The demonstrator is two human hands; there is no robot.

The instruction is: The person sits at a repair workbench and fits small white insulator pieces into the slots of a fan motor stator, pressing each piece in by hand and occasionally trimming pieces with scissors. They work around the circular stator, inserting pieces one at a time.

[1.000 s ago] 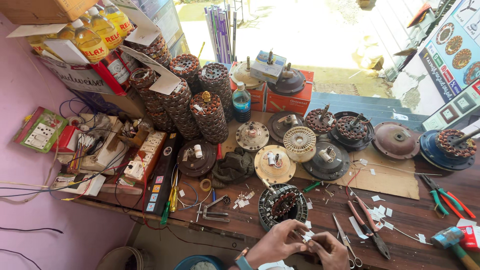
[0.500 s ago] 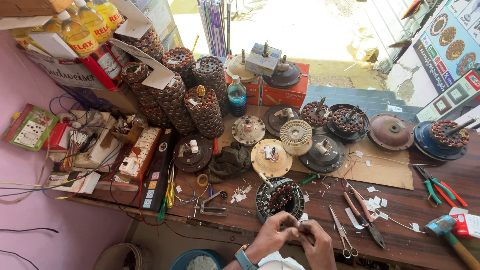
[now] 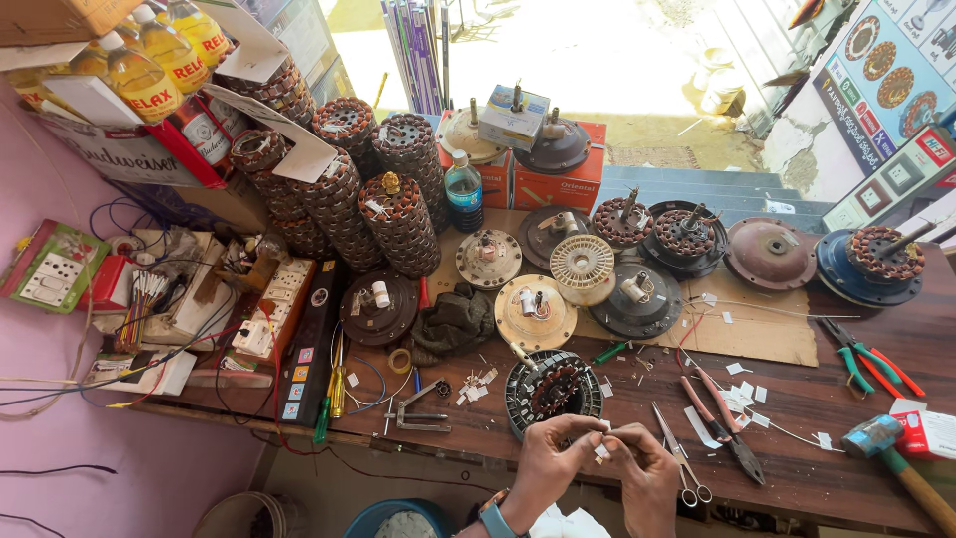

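Both hands' grips pinch one small white paper slip (image 3: 601, 451), left hand (image 3: 551, 460), right hand (image 3: 647, 468), near orange boxes (image 3: 558, 184).

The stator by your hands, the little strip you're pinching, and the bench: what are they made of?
Stator: seemingly grey steel ring holding reddish copper-coloured windings. Strip between left hand and right hand: white, thin, probably paper or plastic. Bench: dark brown wood, grain visible.

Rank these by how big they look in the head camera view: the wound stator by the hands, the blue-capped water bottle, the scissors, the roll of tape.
1. Wound stator, clearly largest.
2. Water bottle and scissors look alike in length; the bottle lies farther off, so unsure.
3. Roll of tape, smallest.
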